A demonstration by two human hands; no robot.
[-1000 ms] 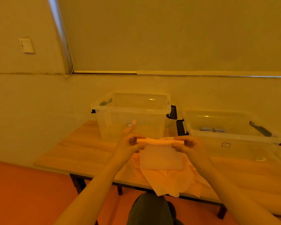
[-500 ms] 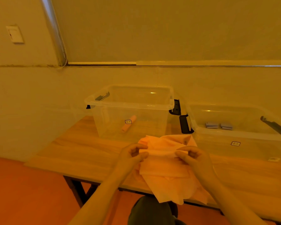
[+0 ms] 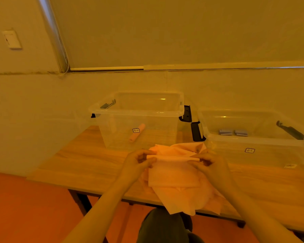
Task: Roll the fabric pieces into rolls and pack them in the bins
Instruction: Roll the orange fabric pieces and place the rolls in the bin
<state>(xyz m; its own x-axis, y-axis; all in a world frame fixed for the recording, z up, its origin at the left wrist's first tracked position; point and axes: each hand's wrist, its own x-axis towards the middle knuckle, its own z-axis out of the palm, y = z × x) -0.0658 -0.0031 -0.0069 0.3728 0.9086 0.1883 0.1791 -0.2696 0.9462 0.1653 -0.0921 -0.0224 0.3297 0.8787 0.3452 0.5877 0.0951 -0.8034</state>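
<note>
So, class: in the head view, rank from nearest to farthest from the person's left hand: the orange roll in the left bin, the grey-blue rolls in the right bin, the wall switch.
1. Orange fabric roll, just beyond the left hand, inside the left clear bin.
2. Grey-blue fabric rolls, far right bin.
3. White wall switch, upper left wall.

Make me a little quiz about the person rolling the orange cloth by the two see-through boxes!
1. True or false: the left bin holds one orange roll.
2. How many grey-blue rolls lie in the right bin?
3. What grips the orange cloth? A) left hand only B) both hands, the right hand too C) neither

Key
1. True
2. Two
3. B
</note>
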